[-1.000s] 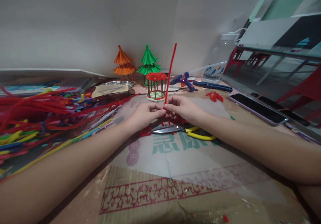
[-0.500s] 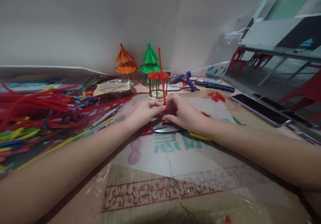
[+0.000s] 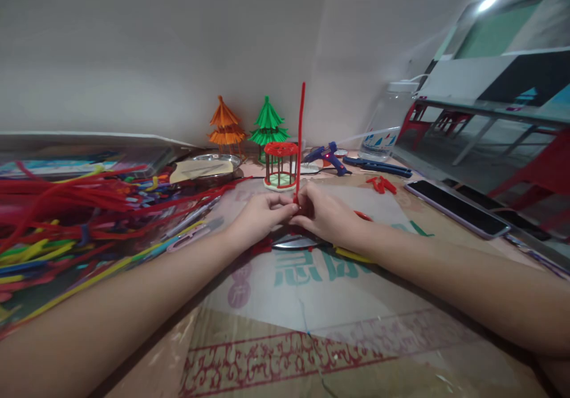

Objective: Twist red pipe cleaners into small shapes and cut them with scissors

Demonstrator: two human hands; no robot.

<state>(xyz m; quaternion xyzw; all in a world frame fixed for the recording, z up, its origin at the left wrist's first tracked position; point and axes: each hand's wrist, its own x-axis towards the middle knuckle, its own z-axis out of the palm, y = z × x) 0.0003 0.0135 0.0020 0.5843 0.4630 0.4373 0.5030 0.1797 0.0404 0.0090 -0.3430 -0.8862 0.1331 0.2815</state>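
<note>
A long red pipe cleaner (image 3: pixel 300 136) stands nearly upright, pinched at its lower end between both hands. My left hand (image 3: pixel 260 214) closes on it from the left and my right hand (image 3: pixel 323 211) from the right, their fingertips touching. Just behind them stands a small round pavilion (image 3: pixel 280 165) with a red top, dark posts and a green base. Silver scissors with yellow handles (image 3: pixel 296 242) lie on the cardboard under my hands. Short red pieces lie around them.
A heap of red, yellow and blue pipe cleaners (image 3: pixel 66 208) fills the left. Orange (image 3: pixel 226 123) and green (image 3: pixel 268 123) tiered towers stand by the wall. A blue glue gun (image 3: pixel 327 154), a metal dish (image 3: pixel 214 163), a phone (image 3: pixel 456 207) and a plastic jar (image 3: pixel 389 122) lie beyond.
The pipe cleaner has swung from leaning right, to left, to almost vertical. Both hands stay pinched at its base, and the view has tilted slightly.
</note>
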